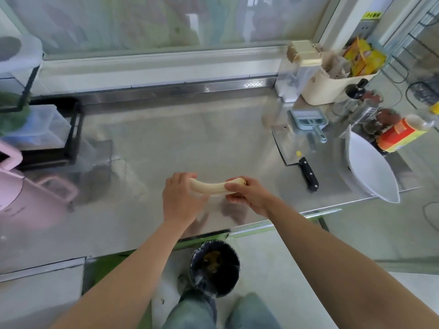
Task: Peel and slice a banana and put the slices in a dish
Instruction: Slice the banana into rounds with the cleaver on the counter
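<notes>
Peeled banana (211,187), pale, no skin on it, sits just below the centre of the frame, lying crosswise between my two hands over the steel counter (166,138). My left hand (180,198) has its fingers curled round the banana's left end. My right hand (247,192) grips the right end, thumb on top and fingers wrapped under. The middle of the banana is bare between the hands.

Knife (294,148) lies flat on the counter to the right of the banana and apart from it: wide blade, black handle pointing to the lower edge of the frame, a small yellow sticker on the blade, too small to read. White dish (373,169) sits further right, at the counter's right edge, with nothing in it.

Bottle (401,134) with an orange label is just behind the dish, print blurred. Beige caddy (332,89) in the upper right holds yellow packets, print unreadable. Yellow sign (371,14) at top right has dark characters, too blurred to read. Pink kettle (28,198) is at the left edge. Black bin (215,267) stands on the floor at lower centre, with brownish scraps inside.
</notes>
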Demonstrator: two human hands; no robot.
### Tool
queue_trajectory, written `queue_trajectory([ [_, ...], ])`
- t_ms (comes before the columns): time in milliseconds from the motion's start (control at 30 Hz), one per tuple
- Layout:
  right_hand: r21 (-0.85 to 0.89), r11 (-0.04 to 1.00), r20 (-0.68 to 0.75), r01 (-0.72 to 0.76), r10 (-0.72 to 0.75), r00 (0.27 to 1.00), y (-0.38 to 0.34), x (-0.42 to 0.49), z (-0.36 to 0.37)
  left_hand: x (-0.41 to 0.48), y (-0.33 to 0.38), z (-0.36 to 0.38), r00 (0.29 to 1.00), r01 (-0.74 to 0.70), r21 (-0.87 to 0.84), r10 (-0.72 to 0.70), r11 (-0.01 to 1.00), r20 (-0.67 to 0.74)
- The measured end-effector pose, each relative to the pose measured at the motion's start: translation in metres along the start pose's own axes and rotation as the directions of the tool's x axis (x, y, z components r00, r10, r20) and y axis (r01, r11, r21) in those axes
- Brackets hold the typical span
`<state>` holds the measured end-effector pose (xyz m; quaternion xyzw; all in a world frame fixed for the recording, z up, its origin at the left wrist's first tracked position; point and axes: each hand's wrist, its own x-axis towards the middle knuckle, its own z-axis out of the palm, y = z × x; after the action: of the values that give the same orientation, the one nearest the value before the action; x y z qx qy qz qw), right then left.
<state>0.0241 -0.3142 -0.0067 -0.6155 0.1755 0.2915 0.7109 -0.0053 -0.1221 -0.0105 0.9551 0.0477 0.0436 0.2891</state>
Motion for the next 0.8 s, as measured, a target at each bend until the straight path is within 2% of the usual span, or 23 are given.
queue_trajectory([
  [67, 0.006, 1.0, -0.014, -0.024, 0.024, 1.0, -0.001, 0.003, 0.001, 0.009, 0.001, 0.006, 0.97, -0.23, 0.117, 0.217, 0.966, 0.108],
  [133, 0.025, 0.998, -0.024, -0.05, 0.05, 0.998, -0.003, 0.007, 0.001, 0.014, 0.008, 0.013, 0.933, -0.31, 0.141, 0.272, 0.94, 0.236],
  [200, 0.042, 0.997, -0.027, -0.07, 0.071, 0.997, -0.008, 0.01, -0.001, 0.019, 0.014, 0.019, 0.909, -0.367, 0.164, 0.316, 0.915, 0.272],
  [333, 0.025, 0.995, -0.008, -0.097, 0.097, 0.995, -0.02, 0.025, -0.013, 0.036, 0.02, 0.031, 0.907, -0.346, 0.09, 0.308, 0.934, 0.289],
  [433, -0.078, 0.99, 0.005, -0.115, 0.116, 0.993, -0.032, 0.032, -0.025, 0.043, 0.032, 0.039, 0.922, -0.297, 0.082, 0.264, 0.951, 0.284],
  [500, -0.13, 0.988, -0.09, -0.088, 0.076, 0.993, -0.042, 0.039, -0.04, 0.046, 0.041, 0.045, 0.923, -0.275, 0.106, 0.232, 0.956, 0.307],
  [567, -0.236, 0.972, -0.284, -0.014, -0.055, 0.957, -0.048, 0.048, -0.064, 0.048, 0.048, 0.052, 0.908, -0.273, 0.141, 0.207, 0.952, 0.365],
  [600, -0.387, 0.922, -0.379, -0.008, -0.151, 0.913, -0.05, 0.052, -0.079, 0.049, 0.051, 0.056, 0.901, -0.274, 0.153, 0.197, 0.95, 0.387],
  [667, -0.665, 0.734, -0.491, -0.135, -0.294, 0.82, -0.049, 0.056, -0.11, 0.051, 0.055, 0.062, 0.897, -0.266, 0.171, 0.179, 0.949, 0.404],
  [733, -0.74, 0.587, -0.584, -0.33, -0.317, 0.747, -0.045, 0.054, -0.133, 0.052, 0.057, 0.067, 0.901, -0.251, 0.175, 0.164, 0.952, 0.401],
  [800, -0.696, 0.531, -0.667, -0.484, -0.228, 0.71, -0.041, 0.051, -0.148, 0.05, 0.058, 0.072, 0.9, -0.24, 0.187, 0.146, 0.953, 0.411],
])
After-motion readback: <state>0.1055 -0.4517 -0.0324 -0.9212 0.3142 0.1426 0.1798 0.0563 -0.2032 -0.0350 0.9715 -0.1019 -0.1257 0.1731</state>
